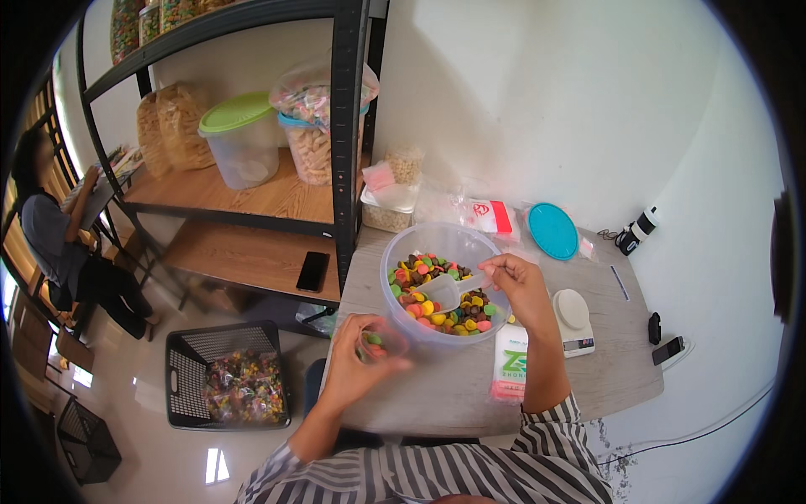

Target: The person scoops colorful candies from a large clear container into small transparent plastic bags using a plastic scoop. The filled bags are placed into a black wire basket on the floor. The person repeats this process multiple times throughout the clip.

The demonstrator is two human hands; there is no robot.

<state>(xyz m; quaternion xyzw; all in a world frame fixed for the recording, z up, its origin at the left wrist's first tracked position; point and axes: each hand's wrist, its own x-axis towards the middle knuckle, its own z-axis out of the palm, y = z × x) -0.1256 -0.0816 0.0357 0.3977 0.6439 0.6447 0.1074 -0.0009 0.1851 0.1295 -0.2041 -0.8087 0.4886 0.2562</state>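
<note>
A large translucent plastic tub [388, 296] stands on the table, part-filled with round candy-like pieces [434, 319] in red, yellow, green and brown. My right hand [517, 286] grips the handle of a clear plastic scoop [442, 292], whose bowl rests among the pieces. Left of the tub, my left hand [352, 359] holds a small clear cup [385, 340] with a few coloured pieces inside; the hand is slightly blurred. Partly behind my right forearm lies a pack of plastic bags [509, 365] bearing writing. A white digital scale [580, 337] sits to the right of that forearm.
A blue lid [553, 230], plastic packaging [494, 217] and a snack container [385, 211] line the table's back. On the left, a metal-framed shelf [230, 198] holds tubs and a phone [313, 271]. A black basket [182, 394] of bagged sweets stands on the floor. Another person [53, 220] sits far left.
</note>
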